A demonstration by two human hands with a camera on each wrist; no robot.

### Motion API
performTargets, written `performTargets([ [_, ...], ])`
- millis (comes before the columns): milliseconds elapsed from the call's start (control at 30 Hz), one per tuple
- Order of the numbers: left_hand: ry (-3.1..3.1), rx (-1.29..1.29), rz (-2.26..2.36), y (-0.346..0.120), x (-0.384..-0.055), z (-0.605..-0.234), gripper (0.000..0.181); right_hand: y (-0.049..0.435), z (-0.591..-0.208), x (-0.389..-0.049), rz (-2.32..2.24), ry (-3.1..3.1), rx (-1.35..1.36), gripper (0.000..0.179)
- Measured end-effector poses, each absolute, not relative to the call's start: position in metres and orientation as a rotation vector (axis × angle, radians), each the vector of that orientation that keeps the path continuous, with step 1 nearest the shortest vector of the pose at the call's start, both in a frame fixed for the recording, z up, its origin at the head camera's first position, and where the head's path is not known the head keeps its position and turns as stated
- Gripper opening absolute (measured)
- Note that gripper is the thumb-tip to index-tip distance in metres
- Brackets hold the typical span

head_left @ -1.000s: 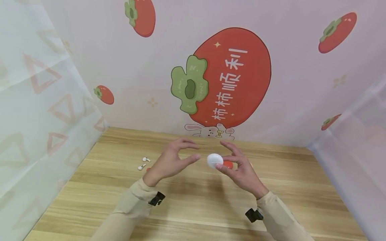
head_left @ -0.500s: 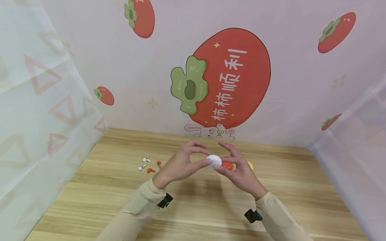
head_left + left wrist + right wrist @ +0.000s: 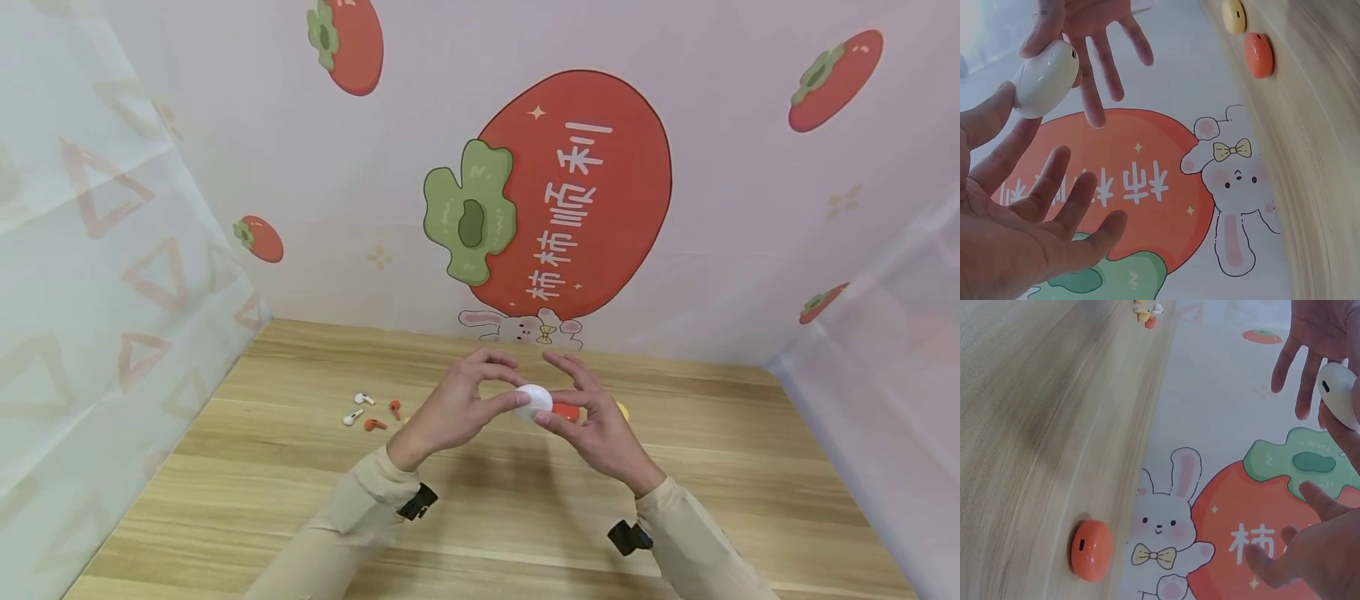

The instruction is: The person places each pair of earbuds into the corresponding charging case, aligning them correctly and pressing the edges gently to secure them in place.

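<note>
A glossy white earbud charging case (image 3: 537, 400) is held above the table between both hands. My left hand (image 3: 452, 408) pinches its left side between thumb and index finger, the other fingers spread. From the right, my right hand (image 3: 604, 427) grips it with thumb and fingertips. In the left wrist view the white case (image 3: 1049, 80) is whole and rounded, lid down, with a small dark port at one end. That port on the white case (image 3: 1339, 391) also shows in the right wrist view.
An orange case (image 3: 566, 412) and a yellow case (image 3: 623, 411) lie behind the right hand. White earbuds (image 3: 363, 399) and orange earbuds (image 3: 375, 425) rest left on the wooden table (image 3: 262, 483); yellow ones (image 3: 1142, 314) show there in the right wrist view. A printed cloth wall (image 3: 337, 167) stands behind.
My left hand has moved right and taken hold of the white case, which only the right hand held at first. The orange earbuds have come into sight.
</note>
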State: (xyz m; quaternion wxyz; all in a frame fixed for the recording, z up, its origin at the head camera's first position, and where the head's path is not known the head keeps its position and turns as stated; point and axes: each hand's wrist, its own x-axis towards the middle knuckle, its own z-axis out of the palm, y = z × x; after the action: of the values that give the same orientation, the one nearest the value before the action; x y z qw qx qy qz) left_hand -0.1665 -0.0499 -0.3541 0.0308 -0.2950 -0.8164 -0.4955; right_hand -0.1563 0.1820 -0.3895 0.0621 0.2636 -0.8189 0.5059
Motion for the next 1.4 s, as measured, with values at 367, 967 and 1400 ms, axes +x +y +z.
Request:
performTargets([
  [367,-2.508,-0.857,-1.566,-0.0454,-0.1654,-0.3510,0.017,0.1819,-0.3893,-0.1572,1.502,-2.475,0.769,0.022],
  [967,-2.452,-0.910,-1.531,-0.0441,-0.1647,-0.3499,0.018,0.1812,-0.3833,-0.1535,1.588,-2.454,0.724,0.021],
  [1400,-2.460,-0.901,-1.530,-0.0433,-0.1647,-0.3497,0.018,0.1821,-0.3839,-0.1523,1.564,-2.450,0.726,0.021],
])
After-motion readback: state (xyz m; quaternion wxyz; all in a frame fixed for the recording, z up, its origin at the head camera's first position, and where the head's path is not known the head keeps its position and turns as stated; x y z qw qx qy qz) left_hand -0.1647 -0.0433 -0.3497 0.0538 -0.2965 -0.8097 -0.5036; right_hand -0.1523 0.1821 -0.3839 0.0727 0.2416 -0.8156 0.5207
